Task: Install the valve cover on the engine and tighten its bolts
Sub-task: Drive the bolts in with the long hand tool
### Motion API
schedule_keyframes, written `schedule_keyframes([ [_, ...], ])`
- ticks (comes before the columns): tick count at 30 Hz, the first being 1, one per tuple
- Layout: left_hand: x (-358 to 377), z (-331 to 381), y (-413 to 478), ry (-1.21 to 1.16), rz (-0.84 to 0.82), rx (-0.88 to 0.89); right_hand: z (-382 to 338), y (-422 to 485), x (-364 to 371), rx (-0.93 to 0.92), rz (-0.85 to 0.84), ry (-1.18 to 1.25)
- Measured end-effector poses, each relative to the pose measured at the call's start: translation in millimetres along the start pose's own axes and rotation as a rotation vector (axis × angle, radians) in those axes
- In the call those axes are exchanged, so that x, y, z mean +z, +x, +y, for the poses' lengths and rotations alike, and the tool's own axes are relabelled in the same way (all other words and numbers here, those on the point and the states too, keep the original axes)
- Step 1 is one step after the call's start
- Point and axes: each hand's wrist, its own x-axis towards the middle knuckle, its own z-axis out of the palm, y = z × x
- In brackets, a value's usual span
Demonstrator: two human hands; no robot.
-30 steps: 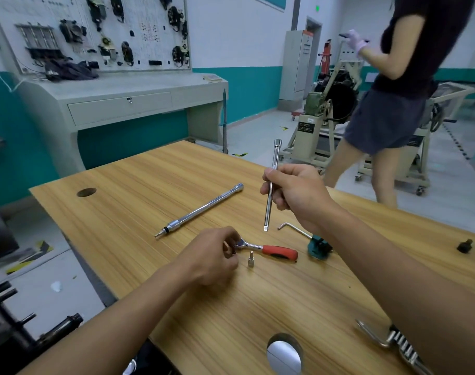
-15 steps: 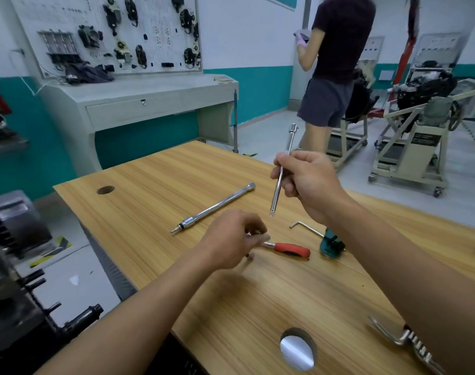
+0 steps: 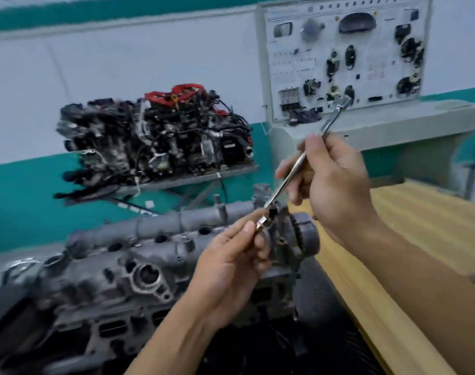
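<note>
Teal-striped wall now backs the scene: the view has swung off the wooden counter [image 3: 425,226] to the grey engine [image 3: 139,269] at lower left. The right hand [image 3: 336,185] still grips the long steel bar [image 3: 287,177]. The left hand [image 3: 231,263], earlier down on the counter, now pinches a small socket [image 3: 262,221] at the bar's lower tip. The tool looks almost assembled, so bolt tightening likely follows. The valve cover [image 3: 177,223] seems to sit atop the engine, though blur leaves doubt. Print on the wall panel [image 3: 339,58] is unreadable.
</note>
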Motion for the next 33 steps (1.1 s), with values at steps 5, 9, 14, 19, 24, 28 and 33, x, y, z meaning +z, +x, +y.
schedule_keyframes([
  [5, -36.5, 38.2, -38.4, -0.029, 0.120, 0.085, 27.3, -4.1, 70.4, -0.026, -0.159, 0.056],
  [9, -52.8, 46.7, -52.8, -0.025, 0.186, 0.090, 37.3, -18.0, 88.6, -0.034, -0.141, 0.087],
  [14, -57.2, 44.6, -56.4, -0.023, 0.175, 0.057, 33.8, -28.4, 85.9, -0.064, -0.107, 0.057],
  [19, -52.8, 44.1, -54.4, -0.050, 0.159, 0.037, 20.1, -29.1, 81.1, -0.053, -0.190, -0.044],
  [24, -37.9, 61.0, -47.8, -0.033, 0.098, 0.079, -2.4, -17.8, 81.2, -0.076, -0.278, -0.037],
  [28, -26.0, 61.6, -45.2, -0.010, -0.004, 0.074, -14.4, -9.3, 72.8, -0.038, -0.304, -0.047],
  [33, -20.1, 46.7, -43.7, 0.084, -0.084, 0.035, -18.9, -18.9, 52.1, 0.067, -0.328, -0.130],
])
